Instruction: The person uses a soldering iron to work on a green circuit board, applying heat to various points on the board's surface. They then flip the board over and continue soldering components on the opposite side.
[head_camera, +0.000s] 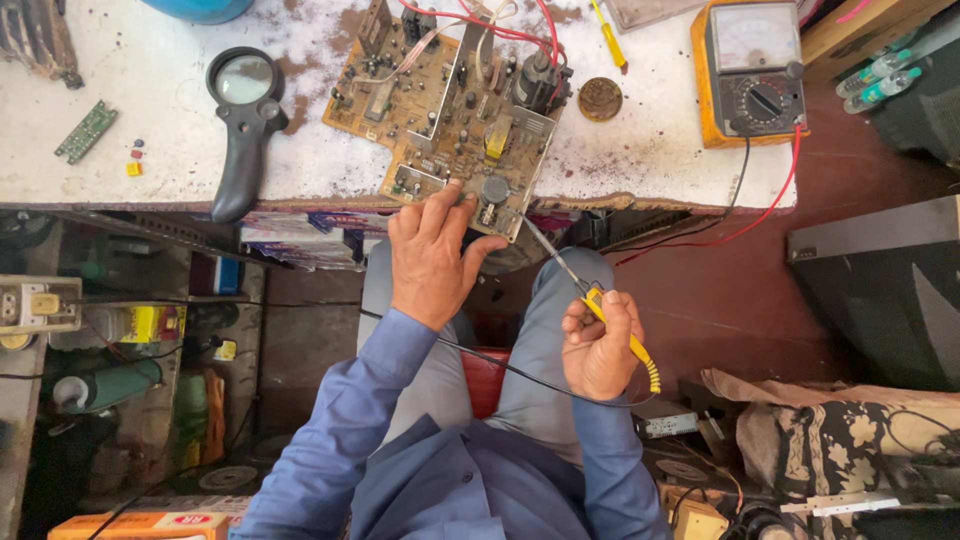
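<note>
Blue shirt sleeves (340, 440) fill the bottom of the view, cut off at the lower edge, and grey trousers are seen beneath them. One soldering iron (600, 305) with a yellow handle is gripped in the right hand (598, 345), the fingers closed fully around the handle; its thin metal tip is angled up and to the left, ending just beside the near corner of the circuit board (455, 110). A black cord is trailed from the handle across the lap. The left hand (430, 255) is laid flat on the board's near edge, fingertips pressed on it, thumb spread to the right; nothing is clasped in it.

One brown circuit board is seen, lying tilted on the white, stained bench (150, 70), its near corner hanging over the front edge. Its far end is cut off by the top of the frame, and the parts under the left fingers are hidden. Red wires (500, 25) are run over its far side.

Also counted on the bench: one black magnifying glass (242, 120) left of the board, one small green board strip (86, 131) further left, one round brass-coloured tin (600, 99), one yellow screwdriver (608, 40) partly cut off, and one orange-cased meter (752, 70) with two leads, red and black, dropped over the edge. Clutter under the bench is too dim to be made out.
</note>
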